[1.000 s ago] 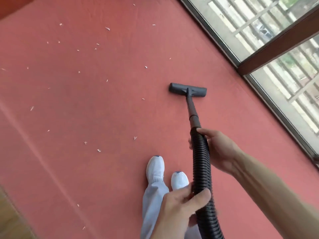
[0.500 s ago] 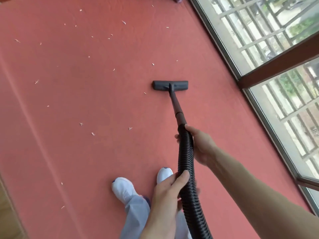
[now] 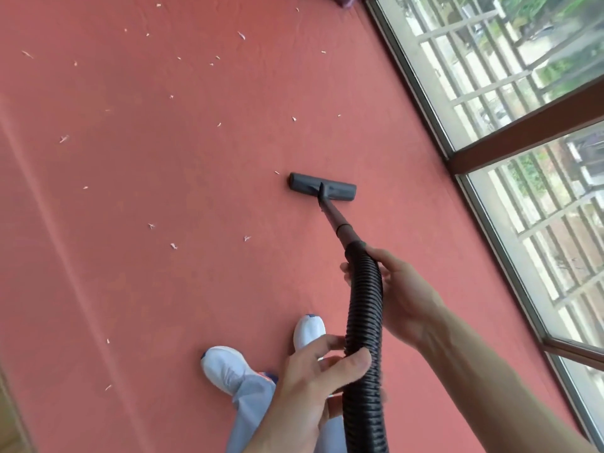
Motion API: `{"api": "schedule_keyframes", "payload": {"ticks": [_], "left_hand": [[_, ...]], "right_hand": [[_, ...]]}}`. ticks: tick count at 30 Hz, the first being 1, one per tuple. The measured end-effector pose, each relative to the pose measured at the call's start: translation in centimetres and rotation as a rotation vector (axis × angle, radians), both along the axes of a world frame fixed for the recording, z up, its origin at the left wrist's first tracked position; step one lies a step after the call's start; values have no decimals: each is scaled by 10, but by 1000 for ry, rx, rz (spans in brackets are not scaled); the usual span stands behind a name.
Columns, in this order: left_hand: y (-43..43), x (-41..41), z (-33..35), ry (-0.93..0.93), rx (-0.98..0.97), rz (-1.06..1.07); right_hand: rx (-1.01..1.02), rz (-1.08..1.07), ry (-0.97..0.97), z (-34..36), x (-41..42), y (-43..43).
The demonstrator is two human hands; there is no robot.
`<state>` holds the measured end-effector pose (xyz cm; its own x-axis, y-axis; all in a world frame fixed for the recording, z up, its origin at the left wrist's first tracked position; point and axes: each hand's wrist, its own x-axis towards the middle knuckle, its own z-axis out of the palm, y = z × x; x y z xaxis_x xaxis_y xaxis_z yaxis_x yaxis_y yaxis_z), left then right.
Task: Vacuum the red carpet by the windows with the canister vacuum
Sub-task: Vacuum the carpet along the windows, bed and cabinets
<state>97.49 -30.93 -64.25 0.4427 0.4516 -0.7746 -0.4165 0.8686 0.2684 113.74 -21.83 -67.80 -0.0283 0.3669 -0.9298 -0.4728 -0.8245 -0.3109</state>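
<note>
Scraps (image 3: 174, 246) on carpet (image 3: 163, 305) left of nozzle (image 3: 322, 187); windows (image 3: 490, 76) right of hose (image 3: 364, 305).

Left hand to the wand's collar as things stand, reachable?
Probably not directly: the left hand grips the hose low down, and the right hand holds its top end just below the wand collar, between them.

A red carpet (image 3: 163, 289) covers the floor. Big windows (image 3: 490, 93) run down the right side, split by a brown bar (image 3: 529, 132). Outside are white railings (image 3: 474, 37) and green trees (image 3: 555, 14). Daylight comes in.
</note>
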Motion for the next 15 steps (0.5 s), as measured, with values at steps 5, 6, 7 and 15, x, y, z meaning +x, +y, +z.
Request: {"api": "schedule_keyframes", "payload": {"ticks": [5, 6, 7, 15], "left_hand": [[2, 0, -8, 59, -12, 8], [8, 1, -10, 84, -14, 28], [16, 3, -13, 116, -15, 54], [94, 28, -49, 236, 55, 142]], "right_hand": [[-16, -50, -89, -13, -15, 7], [-8, -54, -116, -17, -18, 15], [6, -55, -140, -22, -21, 23], [82, -68, -244, -60, -28, 118]]}}
